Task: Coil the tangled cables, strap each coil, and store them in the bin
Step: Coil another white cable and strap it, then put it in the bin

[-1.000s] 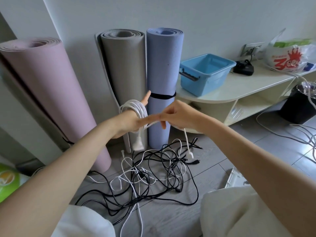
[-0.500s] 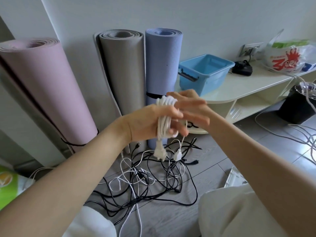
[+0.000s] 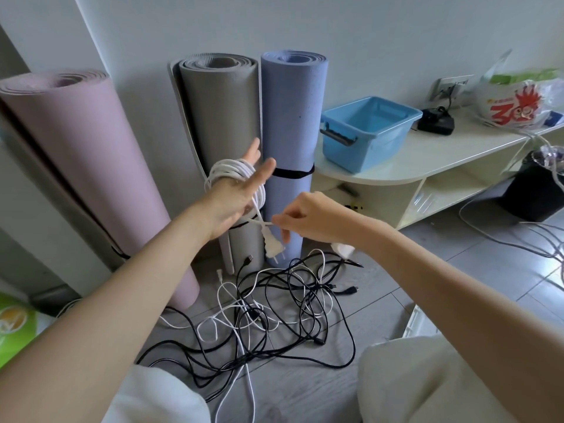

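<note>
The white power cable coil (image 3: pixel 233 172) is looped around the flat, straight-fingered left hand (image 3: pixel 235 198). The right hand (image 3: pixel 308 216), just beside it, pinches the cable's free tail, seemingly near the dangling white plug (image 3: pixel 274 247). The light-blue plastic bin (image 3: pixel 366 132) sits on the desk, well apart to the right.

The tangled cables (image 3: pixel 274 306) lie on the floor at 6 o'clock of three rolled mats (image 3: pixel 219 141); the bin (image 3: pixel 366 132) sits on the shelf unit (image 3: pixel 442 160) at their 3 o'clock.
</note>
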Demonstrator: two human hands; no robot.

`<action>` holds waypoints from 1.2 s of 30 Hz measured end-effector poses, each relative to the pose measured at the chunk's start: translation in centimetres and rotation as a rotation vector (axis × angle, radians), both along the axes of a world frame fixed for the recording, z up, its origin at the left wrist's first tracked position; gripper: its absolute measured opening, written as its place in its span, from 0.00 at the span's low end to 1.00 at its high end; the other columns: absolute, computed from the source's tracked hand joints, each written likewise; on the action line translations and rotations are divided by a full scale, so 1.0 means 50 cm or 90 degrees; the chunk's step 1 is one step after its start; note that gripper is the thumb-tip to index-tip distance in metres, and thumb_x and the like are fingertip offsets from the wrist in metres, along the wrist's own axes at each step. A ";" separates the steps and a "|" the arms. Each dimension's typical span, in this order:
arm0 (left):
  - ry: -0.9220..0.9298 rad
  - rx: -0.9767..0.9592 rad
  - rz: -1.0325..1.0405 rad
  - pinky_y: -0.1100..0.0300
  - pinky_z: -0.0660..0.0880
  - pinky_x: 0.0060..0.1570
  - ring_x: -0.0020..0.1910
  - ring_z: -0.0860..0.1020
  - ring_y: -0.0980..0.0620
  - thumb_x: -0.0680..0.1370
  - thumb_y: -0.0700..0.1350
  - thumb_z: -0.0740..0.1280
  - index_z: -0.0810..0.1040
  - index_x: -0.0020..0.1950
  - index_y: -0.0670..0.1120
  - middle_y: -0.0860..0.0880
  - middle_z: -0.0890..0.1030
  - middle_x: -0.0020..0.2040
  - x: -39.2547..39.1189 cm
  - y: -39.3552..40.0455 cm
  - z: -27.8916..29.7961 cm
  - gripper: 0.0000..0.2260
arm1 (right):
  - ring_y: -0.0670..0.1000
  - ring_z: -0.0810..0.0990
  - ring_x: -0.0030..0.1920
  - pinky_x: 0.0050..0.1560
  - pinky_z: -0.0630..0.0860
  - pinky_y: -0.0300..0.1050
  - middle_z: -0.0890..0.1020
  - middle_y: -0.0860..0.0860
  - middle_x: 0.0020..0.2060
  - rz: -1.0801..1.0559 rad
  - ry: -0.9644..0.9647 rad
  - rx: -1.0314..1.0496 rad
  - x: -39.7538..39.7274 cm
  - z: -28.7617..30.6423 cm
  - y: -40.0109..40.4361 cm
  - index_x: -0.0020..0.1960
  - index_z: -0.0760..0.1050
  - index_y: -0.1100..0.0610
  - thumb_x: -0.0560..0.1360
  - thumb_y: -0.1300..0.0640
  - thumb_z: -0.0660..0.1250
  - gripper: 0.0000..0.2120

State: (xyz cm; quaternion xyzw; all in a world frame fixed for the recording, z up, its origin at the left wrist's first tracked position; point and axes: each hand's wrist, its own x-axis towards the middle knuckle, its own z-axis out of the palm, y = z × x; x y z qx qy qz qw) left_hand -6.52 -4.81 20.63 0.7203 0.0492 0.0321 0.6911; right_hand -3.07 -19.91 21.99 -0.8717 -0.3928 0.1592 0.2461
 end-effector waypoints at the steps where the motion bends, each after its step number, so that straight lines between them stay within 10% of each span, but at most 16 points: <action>1: 0.011 0.063 -0.029 0.57 0.64 0.62 0.70 0.65 0.55 0.63 0.68 0.66 0.48 0.75 0.62 0.63 0.54 0.75 -0.003 0.003 -0.006 0.45 | 0.43 0.66 0.20 0.26 0.64 0.30 0.67 0.49 0.21 0.007 -0.014 0.003 0.003 0.005 -0.006 0.35 0.80 0.56 0.77 0.53 0.62 0.16; 4: 0.048 0.217 -0.103 0.54 0.56 0.72 0.72 0.62 0.56 0.49 0.76 0.69 0.43 0.76 0.60 0.59 0.54 0.76 -0.009 0.006 -0.019 0.62 | 0.44 0.65 0.21 0.26 0.63 0.32 0.68 0.47 0.22 0.028 -0.039 0.023 0.020 0.017 -0.020 0.36 0.81 0.55 0.74 0.55 0.67 0.10; 10: 0.196 0.494 -0.186 0.67 0.66 0.62 0.58 0.77 0.55 0.72 0.58 0.68 0.36 0.76 0.51 0.57 0.69 0.69 0.000 -0.019 -0.028 0.47 | 0.44 0.66 0.25 0.29 0.63 0.34 0.70 0.46 0.23 0.026 -0.064 -0.013 0.045 -0.002 -0.036 0.31 0.74 0.51 0.68 0.46 0.71 0.13; 16: 0.226 0.278 -0.252 0.67 0.70 0.26 0.28 0.79 0.53 0.77 0.37 0.62 0.63 0.73 0.45 0.46 0.84 0.44 -0.021 -0.036 -0.034 0.24 | 0.38 0.77 0.35 0.44 0.76 0.37 0.79 0.43 0.32 0.006 -0.076 0.086 0.070 0.007 -0.041 0.42 0.81 0.53 0.69 0.60 0.72 0.03; 21: 0.166 -0.009 -0.385 0.66 0.60 0.23 0.18 0.67 0.58 0.73 0.38 0.61 0.84 0.48 0.47 0.46 0.81 0.31 -0.032 -0.054 0.007 0.12 | 0.44 0.80 0.42 0.51 0.77 0.36 0.81 0.47 0.41 -0.017 0.085 0.243 0.069 0.004 -0.041 0.49 0.79 0.57 0.72 0.71 0.64 0.12; 26: 0.107 -0.208 -0.542 0.72 0.64 0.23 0.17 0.68 0.63 0.71 0.36 0.58 0.84 0.49 0.44 0.51 0.79 0.26 -0.030 -0.034 0.023 0.16 | 0.52 0.75 0.43 0.47 0.70 0.43 0.79 0.56 0.41 0.065 0.450 0.350 0.036 -0.008 -0.026 0.47 0.76 0.60 0.74 0.72 0.52 0.16; 36: 0.088 -0.184 -0.040 0.71 0.69 0.25 0.21 0.67 0.61 0.77 0.41 0.64 0.82 0.33 0.46 0.55 0.71 0.25 -0.001 0.001 0.001 0.14 | 0.48 0.68 0.28 0.27 0.69 0.36 0.69 0.58 0.33 -0.136 0.418 0.423 0.075 -0.019 -0.008 0.45 0.72 0.64 0.74 0.68 0.56 0.06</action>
